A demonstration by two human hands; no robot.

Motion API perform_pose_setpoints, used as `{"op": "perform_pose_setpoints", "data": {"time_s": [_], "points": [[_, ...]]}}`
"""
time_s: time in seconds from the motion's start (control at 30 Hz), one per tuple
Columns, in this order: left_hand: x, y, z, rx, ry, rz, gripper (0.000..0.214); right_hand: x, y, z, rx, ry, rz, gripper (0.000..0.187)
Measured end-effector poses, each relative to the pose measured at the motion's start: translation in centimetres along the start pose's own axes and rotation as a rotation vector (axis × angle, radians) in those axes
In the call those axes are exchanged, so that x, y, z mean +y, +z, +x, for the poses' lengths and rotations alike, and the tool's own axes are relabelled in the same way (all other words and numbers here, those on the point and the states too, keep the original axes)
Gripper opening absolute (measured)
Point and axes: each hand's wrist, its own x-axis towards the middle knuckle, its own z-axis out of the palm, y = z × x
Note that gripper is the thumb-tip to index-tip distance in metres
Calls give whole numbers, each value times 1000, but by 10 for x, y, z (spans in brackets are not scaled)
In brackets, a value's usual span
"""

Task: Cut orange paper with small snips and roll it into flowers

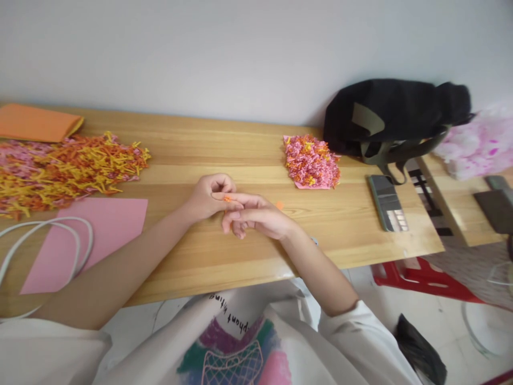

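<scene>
Above the middle of the table my left hand (210, 196) and my right hand (262, 215) meet at the fingertips. A tiny orange star-like piece (227, 198) sits between them. My left hand is closed, with thumb and forefinger pinching the piece. The fingers of my right hand are bent against it and against the left fingertips; its exact grip is partly hidden. Beyond my right hand, a heap of small pink, orange and yellow pieces (310, 160) lies on a pink sheet (315, 185). A small orange spot (279, 205) shows on the table beside my right hand.
At left are a larger heap of similar pieces (88, 166), an orange folder-like item (36, 123), a pink sheet (100, 230) and a white cable (86, 230). A black bag (393, 112) and a phone (387, 203) lie at right. A red stool (428, 280) stands below.
</scene>
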Motion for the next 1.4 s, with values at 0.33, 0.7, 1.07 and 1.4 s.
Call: {"op": "perform_pose_setpoints", "data": {"time_s": [0.33, 0.7, 1.07, 1.4], "points": [[2, -1, -1, -88, -17, 22, 59, 7, 1, 6, -59, -50, -76, 60], [2, 2, -2, -121, -70, 184, 37, 9, 6, 10, -80, -42, -192, 71], [15, 4, -6, -108, -104, 79, 24, 9, 9, 10, -7, -67, -161, 96], [4, 4, 0, -48, -8, 83, 60, 5, 3, 4, 247, -227, -257, 101]]}}
